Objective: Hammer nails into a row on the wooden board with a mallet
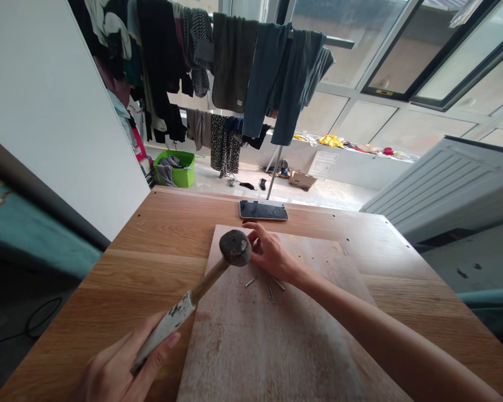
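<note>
The left hand [126, 365] is clenched low on the wooden handle of a head-heavy, rigid hammer [235, 247] raised over the board [276, 346], best gripped near the handle's end, while the right hand [270, 251] pinches something I cannot make out beside loose nails [270, 287].

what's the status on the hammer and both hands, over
Left hand gripping wooden-handled hammer, head raised over pale wooden board. Right hand pinching at board beside head. Loose metal nails near wrist.
</note>
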Motion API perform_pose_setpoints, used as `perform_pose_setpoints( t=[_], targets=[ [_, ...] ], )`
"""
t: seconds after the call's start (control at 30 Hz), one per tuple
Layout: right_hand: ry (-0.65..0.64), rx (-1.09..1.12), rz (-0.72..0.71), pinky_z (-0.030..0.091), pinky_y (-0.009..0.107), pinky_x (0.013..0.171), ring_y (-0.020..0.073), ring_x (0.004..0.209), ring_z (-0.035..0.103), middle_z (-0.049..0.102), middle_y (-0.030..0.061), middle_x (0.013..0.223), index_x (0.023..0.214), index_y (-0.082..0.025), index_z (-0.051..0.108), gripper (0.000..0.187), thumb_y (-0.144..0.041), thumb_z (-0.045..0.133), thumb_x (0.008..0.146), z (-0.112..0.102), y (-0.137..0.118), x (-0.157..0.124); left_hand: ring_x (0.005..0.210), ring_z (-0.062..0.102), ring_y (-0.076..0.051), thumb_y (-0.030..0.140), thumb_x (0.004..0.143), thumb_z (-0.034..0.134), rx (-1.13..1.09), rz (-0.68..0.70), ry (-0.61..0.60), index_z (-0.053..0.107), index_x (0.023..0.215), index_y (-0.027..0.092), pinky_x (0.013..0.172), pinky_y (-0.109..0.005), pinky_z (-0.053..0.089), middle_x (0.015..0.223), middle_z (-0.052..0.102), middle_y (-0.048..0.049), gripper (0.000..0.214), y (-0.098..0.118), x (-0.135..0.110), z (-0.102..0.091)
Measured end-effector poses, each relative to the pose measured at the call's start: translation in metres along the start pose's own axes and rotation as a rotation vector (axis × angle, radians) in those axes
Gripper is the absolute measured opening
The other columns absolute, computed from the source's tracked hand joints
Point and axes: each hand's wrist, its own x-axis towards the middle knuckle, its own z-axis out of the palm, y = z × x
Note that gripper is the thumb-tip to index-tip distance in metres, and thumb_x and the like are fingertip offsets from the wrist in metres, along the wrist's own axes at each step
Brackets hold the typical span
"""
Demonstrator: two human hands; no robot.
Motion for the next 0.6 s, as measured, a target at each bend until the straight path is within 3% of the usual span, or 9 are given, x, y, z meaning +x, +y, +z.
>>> perform_pose_setpoints(
  t=[0.13, 0.3, 0.47, 0.6],
  targets=[
    [0.020, -0.026, 0.024, 0.047, 0.025, 0.065, 0.0131, 0.065, 0.059, 0.068, -0.0008, 0.084, 0.136, -0.017, 0.048, 0.063, -0.005, 0.065, 0.076, -0.001, -0.003, 0.000, 0.065, 0.078, -0.017, 0.065, 0.097, 0.047, 0.005, 0.110, 0.082, 0.070, 0.105, 0.031, 0.064, -0.018, 0.060, 0.084, 0.081, 0.0056, 0.042, 0.013, 0.020, 0.005],
    [0.039, -0.061, 0.049, 0.048, 0.026, 0.066, 0.0150, 0.066, 0.060, 0.070, 0.0000, 0.088, 0.142, -0.020, 0.044, 0.075, -0.003, 0.066, 0.073, 0.000, -0.001, -0.001, 0.073, 0.079, -0.020, 0.059, 0.101, 0.043, 0.089, 0.231, 0.124, 0.071, 0.105, 0.025, 0.062, -0.020, 0.061, 0.092, 0.082, -0.0003, 0.044, 0.023, 0.033, 0.015],
    [0.042, -0.073, 0.034, 0.050, 0.029, 0.071, 0.0182, 0.075, 0.064, 0.071, 0.0063, 0.108, 0.143, -0.022, 0.041, 0.078, -0.003, 0.067, 0.071, 0.001, 0.003, -0.002, 0.075, 0.080, -0.020, 0.059, 0.101, 0.045, 0.079, 0.214, 0.120, 0.071, 0.107, 0.024, 0.064, -0.021, 0.061, 0.094, 0.082, -0.0021, 0.044, 0.020, 0.030, 0.026],
    [0.020, -0.067, -0.020, 0.050, 0.032, 0.077, 0.0210, 0.084, 0.065, 0.070, 0.0067, 0.107, 0.146, -0.021, 0.035, 0.080, -0.006, 0.067, 0.074, -0.006, 0.005, -0.002, 0.071, 0.079, -0.020, 0.063, 0.100, 0.043, 0.047, 0.145, 0.062, 0.070, 0.106, 0.026, 0.061, -0.022, 0.060, 0.086, 0.082, 0.0007, 0.046, 0.013, 0.028, 0.031]
  ],
)
